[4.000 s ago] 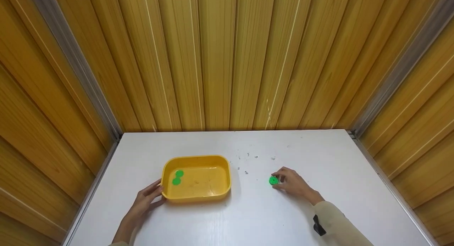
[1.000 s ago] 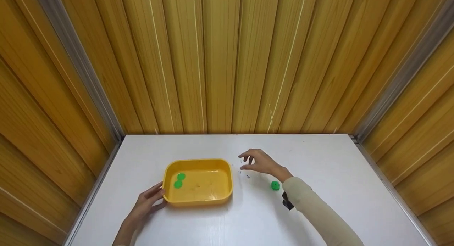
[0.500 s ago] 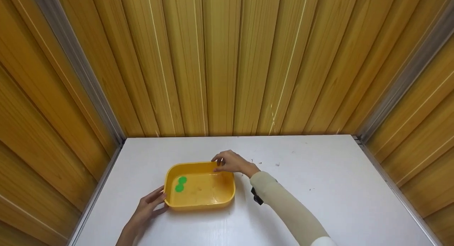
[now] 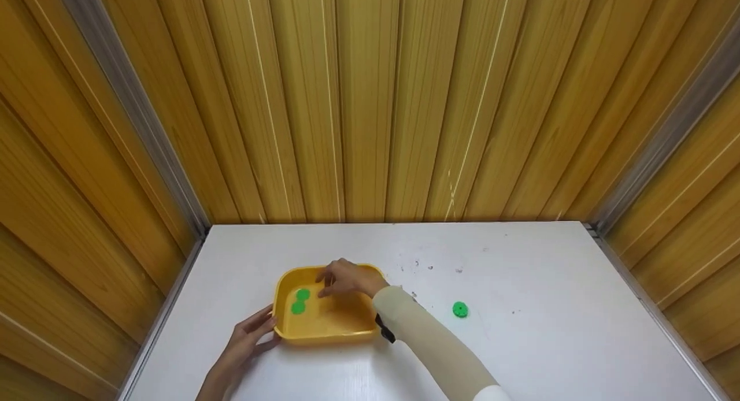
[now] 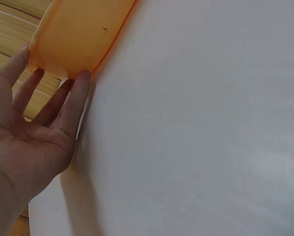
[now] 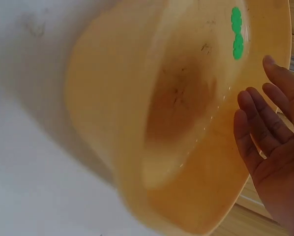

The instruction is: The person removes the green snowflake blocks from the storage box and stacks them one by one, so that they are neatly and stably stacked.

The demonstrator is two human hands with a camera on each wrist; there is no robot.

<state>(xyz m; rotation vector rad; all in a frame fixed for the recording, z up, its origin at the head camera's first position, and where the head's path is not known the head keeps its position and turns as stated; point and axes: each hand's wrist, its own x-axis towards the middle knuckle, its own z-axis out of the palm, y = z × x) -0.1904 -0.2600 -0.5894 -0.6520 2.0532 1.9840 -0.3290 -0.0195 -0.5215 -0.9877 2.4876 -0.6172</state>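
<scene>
A yellow plastic tub stands on the white table, with two flat green discs lying touching each other at its left end. The left hand is at the tub's left end; its fingertips touch the outer wall, fingers nearly straight in the left wrist view. Over the inside of the tub, just right of the green discs, the right hand hovers with relaxed, parted fingers and nothing between them. Its bare palm shows in the right wrist view. A single round green wheel-like piece with small holes lies on the table to the right.
Small dark scuffs mark the white table behind and right of the tub. Yellow wood-look panels rise at the back and on both sides, with grey metal strips at the corners.
The right hand has let go of the single green piece on the table and moved left, over the tub's rim and inside it. The left hand stays at the tub's end.
</scene>
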